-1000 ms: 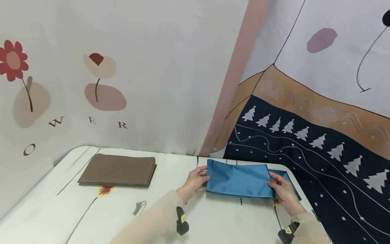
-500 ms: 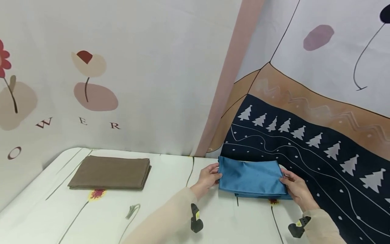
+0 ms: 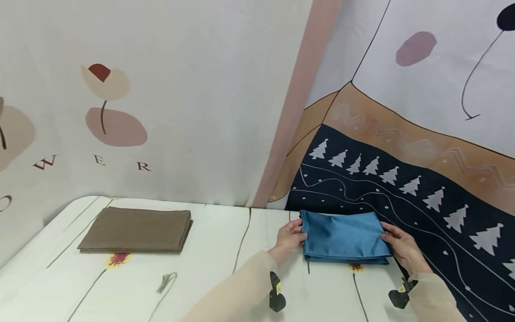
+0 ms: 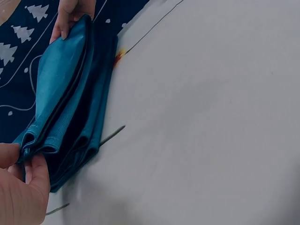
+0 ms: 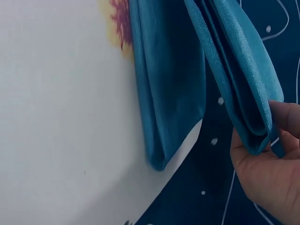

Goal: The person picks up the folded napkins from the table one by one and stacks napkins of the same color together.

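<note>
A folded blue cloth (image 3: 342, 235) with a slight sheen is stretched between both hands at the right of the table. My left hand (image 3: 289, 237) pinches its left end, thumb on one face and fingers on the other. At the opposite end, my right hand (image 3: 404, 246) grips the folded layers between thumb and fingers. Beneath the held cloth lies a second folded blue cloth (image 5: 173, 93), resting on the table near its right edge. The right wrist view shows a gap between the two. Only a strip of the lower one shows in the head view.
A folded brown cloth (image 3: 134, 230) lies flat on the left of the white table (image 3: 217, 250), which has printed flowers. Behind stands a pale printed wall (image 3: 193, 112). Dark blue fabric with white trees (image 3: 374, 188) hangs along the right edge.
Both hands have carried the blue cloth rightward relative to the table, so it now covers most of the lower blue cloth. The head view has turned slightly right; the brown cloth stays put.
</note>
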Tool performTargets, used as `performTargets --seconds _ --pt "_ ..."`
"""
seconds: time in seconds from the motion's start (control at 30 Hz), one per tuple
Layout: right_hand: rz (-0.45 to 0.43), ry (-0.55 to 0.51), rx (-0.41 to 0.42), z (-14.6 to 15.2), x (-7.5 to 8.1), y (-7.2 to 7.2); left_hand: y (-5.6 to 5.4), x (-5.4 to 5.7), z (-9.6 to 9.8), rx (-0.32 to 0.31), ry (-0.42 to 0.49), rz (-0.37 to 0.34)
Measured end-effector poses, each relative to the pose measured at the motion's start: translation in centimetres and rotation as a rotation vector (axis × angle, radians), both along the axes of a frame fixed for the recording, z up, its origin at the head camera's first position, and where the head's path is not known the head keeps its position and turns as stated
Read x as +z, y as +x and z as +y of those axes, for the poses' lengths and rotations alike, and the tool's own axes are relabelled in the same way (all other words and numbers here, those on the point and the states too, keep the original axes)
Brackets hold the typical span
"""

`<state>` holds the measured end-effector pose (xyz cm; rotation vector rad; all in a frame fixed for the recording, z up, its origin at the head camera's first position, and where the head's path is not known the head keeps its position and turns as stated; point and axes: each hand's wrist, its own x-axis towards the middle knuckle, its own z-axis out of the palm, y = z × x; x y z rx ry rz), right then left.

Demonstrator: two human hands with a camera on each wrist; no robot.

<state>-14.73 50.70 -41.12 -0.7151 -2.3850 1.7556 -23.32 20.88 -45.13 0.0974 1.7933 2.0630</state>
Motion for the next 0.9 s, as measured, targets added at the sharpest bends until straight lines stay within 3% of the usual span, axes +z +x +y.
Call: performTargets --seconds 0.2,0.57,0.9 --pt "-0.089 0.124 -0.004 0.8 -0.2 -0.7 0.2 -0.8 1.2 0.02 0.001 -0.007" --pt "-0.086 0.155 -0.033 1.4 -2.3 -1.3 0.7 -1.8 1.9 0.035 -0.022 -0.023" --pt "-0.078 0.221 -0.035 1.5 -3.2 -1.5 0.2 -2.7 2.4 0.07 -0.05 -0.019"
